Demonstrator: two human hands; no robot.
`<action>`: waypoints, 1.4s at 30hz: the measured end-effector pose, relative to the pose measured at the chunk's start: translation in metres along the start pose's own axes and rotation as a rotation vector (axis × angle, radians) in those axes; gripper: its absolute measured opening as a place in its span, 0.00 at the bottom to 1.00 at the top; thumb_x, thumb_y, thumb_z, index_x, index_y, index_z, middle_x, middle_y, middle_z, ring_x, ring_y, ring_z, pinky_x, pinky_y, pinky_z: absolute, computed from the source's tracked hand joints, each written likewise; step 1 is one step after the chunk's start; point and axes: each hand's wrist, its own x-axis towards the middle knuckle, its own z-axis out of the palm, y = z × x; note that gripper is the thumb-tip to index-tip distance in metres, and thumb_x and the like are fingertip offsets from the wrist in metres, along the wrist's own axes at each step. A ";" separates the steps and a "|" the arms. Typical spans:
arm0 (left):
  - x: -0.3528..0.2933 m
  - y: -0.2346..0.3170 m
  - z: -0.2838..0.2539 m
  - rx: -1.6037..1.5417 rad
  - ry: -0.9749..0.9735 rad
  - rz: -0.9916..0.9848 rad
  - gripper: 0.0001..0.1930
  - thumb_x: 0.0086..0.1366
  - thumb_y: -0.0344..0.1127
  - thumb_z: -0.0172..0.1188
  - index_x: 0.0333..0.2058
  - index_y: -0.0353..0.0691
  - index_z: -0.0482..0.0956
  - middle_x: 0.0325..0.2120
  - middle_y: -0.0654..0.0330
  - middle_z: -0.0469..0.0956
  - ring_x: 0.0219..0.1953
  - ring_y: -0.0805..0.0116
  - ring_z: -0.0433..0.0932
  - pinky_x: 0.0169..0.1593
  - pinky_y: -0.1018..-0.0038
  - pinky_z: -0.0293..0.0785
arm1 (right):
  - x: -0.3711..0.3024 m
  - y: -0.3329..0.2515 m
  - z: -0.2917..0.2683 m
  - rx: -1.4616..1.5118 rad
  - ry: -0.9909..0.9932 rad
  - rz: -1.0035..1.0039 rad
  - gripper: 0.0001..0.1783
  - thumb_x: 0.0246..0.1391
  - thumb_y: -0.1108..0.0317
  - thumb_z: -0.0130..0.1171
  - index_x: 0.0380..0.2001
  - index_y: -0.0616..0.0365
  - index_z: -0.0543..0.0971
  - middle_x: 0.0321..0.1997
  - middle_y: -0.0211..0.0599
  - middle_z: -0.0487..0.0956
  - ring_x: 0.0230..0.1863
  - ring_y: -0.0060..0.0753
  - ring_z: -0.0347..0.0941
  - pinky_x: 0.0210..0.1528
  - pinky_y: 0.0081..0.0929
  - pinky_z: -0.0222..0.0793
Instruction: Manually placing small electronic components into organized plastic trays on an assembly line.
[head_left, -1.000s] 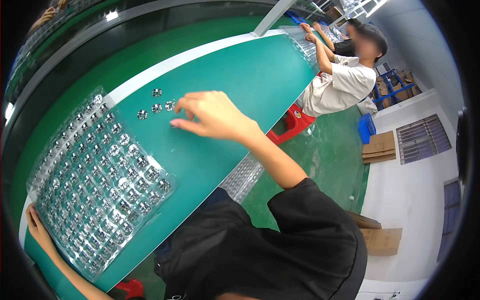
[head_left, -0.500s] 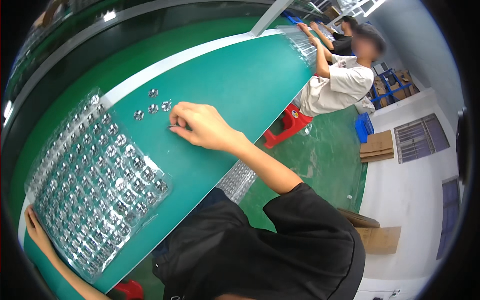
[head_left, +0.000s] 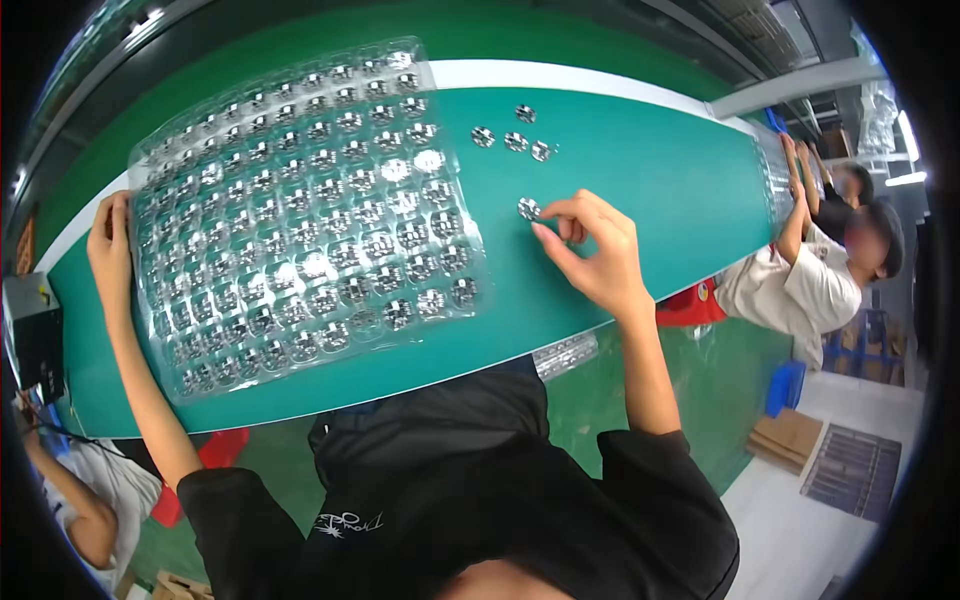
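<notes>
A big clear plastic blister tray (head_left: 470,290) lies on the green tabletop, with rows of small round shiny silver parts in its pockets. At its left edge is my left hand (head_left: 110,240), fingers bent and closed on the rim. Right of the tray, my right hand (head_left: 598,245) pinches one round silver part (head_left: 529,209) between thumb and fingertips, just over the table. Several loose parts of the same kind (head_left: 516,142) lie in a small cluster beyond that hand.
The long green table (head_left: 680,170) has a white far edge (head_left: 560,76). A dark box-shaped device (head_left: 32,325) with cables stands at the left end. Co-workers sit at the right (head_left: 800,285) and lower left (head_left: 95,490). A metal post (head_left: 790,88) rises at the far right.
The view has turned, so the tray and both hands show more fully. In my right hand the pinched part now faces the camera; before, it showed edge-on. My left hand stays at the tray's edge.
</notes>
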 end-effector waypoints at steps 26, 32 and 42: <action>-0.005 0.007 -0.009 0.002 -0.006 -0.056 0.14 0.74 0.42 0.51 0.43 0.37 0.78 0.26 0.69 0.68 0.28 0.82 0.62 0.33 0.84 0.59 | 0.105 0.075 -0.058 0.016 -0.340 0.172 0.14 0.52 0.62 0.66 0.39 0.58 0.83 0.30 0.30 0.79 0.31 0.23 0.72 0.34 0.22 0.67; -0.008 0.009 -0.007 -0.008 -0.004 -0.043 0.16 0.74 0.43 0.51 0.44 0.35 0.78 0.30 0.68 0.71 0.30 0.81 0.63 0.36 0.84 0.61 | 0.125 0.076 -0.014 -0.099 -0.381 0.069 0.11 0.49 0.65 0.69 0.34 0.60 0.83 0.29 0.33 0.80 0.30 0.26 0.74 0.34 0.25 0.70; -0.006 0.005 -0.008 0.026 0.006 0.017 0.16 0.74 0.43 0.51 0.44 0.36 0.78 0.30 0.68 0.72 0.30 0.79 0.64 0.36 0.82 0.62 | 0.114 0.081 -0.032 -0.331 -0.357 -0.078 0.07 0.48 0.73 0.65 0.33 0.59 0.83 0.30 0.37 0.80 0.32 0.35 0.76 0.37 0.31 0.71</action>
